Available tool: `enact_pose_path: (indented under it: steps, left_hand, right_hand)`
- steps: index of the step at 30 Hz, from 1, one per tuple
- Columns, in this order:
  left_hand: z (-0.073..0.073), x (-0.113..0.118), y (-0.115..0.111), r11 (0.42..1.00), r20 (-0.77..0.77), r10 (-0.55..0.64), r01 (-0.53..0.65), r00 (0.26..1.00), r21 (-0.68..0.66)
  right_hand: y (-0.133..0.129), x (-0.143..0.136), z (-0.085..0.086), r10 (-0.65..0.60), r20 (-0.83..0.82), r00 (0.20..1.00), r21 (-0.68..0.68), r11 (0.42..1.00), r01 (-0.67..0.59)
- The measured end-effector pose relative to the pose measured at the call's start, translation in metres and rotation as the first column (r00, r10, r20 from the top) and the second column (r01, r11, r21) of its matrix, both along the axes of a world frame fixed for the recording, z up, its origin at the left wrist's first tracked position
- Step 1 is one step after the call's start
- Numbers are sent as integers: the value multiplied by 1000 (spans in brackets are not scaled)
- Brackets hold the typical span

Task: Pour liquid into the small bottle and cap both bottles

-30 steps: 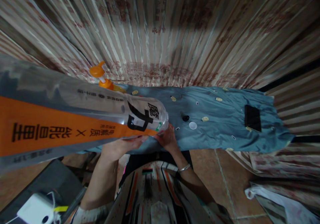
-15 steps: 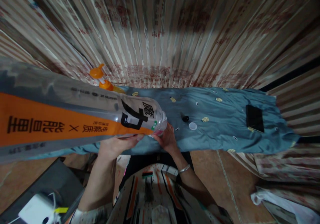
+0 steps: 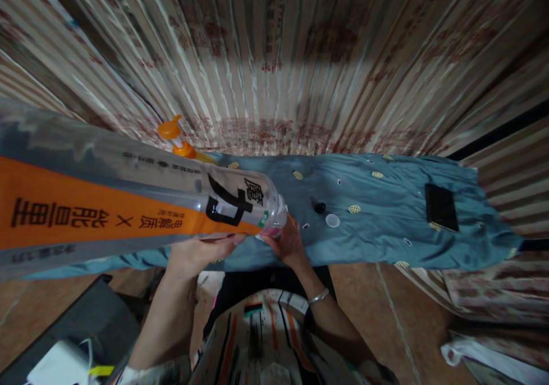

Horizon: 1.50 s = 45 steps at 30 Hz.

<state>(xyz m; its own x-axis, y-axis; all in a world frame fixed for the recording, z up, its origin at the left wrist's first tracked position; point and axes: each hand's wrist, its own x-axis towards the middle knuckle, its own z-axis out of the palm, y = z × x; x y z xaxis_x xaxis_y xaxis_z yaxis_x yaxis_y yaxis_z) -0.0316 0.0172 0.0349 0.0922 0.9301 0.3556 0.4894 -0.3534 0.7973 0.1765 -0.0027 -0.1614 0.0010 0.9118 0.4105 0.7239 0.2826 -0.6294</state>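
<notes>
A big clear plastic bottle [image 3: 128,202] with an orange label and black lettering lies tilted across the left of the view, its base toward the camera and its neck pointing at the table. My left hand [image 3: 201,250] grips it from below near the shoulder. At the bottle's neck, my right hand [image 3: 289,239] wraps around the mouth; a silver bracelet sits on that wrist. A white cap [image 3: 332,220] and a small black cap [image 3: 319,207] lie on the blue cloth just right of my right hand.
The blue patterned cloth [image 3: 386,225] covers a narrow table against striped curtains [image 3: 274,59]. An orange pump bottle [image 3: 178,139] stands behind the big bottle. A black phone-like slab [image 3: 441,206] lies at the right. A white charger [image 3: 60,365] rests on a dark surface at lower left.
The view drifted slightly; bottle and both hands keep nearly the same hold, shifted a little left and down.
</notes>
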Motion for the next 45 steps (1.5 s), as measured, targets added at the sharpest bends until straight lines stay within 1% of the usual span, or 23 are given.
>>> enact_pose_path:
  steps: [4,8,12,17,21,26,30,33,37,41,45]
  left_hand:
    - [-3,0,0,999,51,-41,42,998,-19]
    - [-2,-1,0,993,111,-65,75,992,-93]
    - [-3,-3,1,986,88,-78,90,993,-142]
    - [1,1,-2,990,134,-74,89,988,-109]
    - [6,5,-3,985,162,-82,104,983,-136]
    - [8,4,-1,985,128,-91,108,988,-132]
    - [6,3,0,993,97,-72,81,993,-86]
    - [7,4,1,997,90,-59,63,994,-45]
    - [12,6,1,992,97,-80,88,992,-87]
    - [8,2,0,988,120,-80,95,990,-124]
    - [6,0,0,994,109,-40,51,993,-99]
  right_hand:
    - [1,0,0,-5,10,1000,-6,1000,5]
    - [1,0,-1,-6,19,1000,-2,1000,6]
    - [2,1,0,5,21,1000,2,1000,-5]
    - [1,2,1,5,23,1000,4,1000,-5]
    - [1,1,-1,-5,9,1000,6,1000,5]
    - [1,0,-4,-14,-3,1000,14,1000,14]
    - [1,0,-2,-8,-14,1000,29,1000,9]
    - [2,0,-1,-4,-14,1000,10,1000,4]
    - [2,0,-1,-7,-9,1000,5,1000,7]
    - [2,0,-2,-2,-3,1000,4,1000,2]
    - [2,-1,-1,-2,-4,1000,22,1000,2]
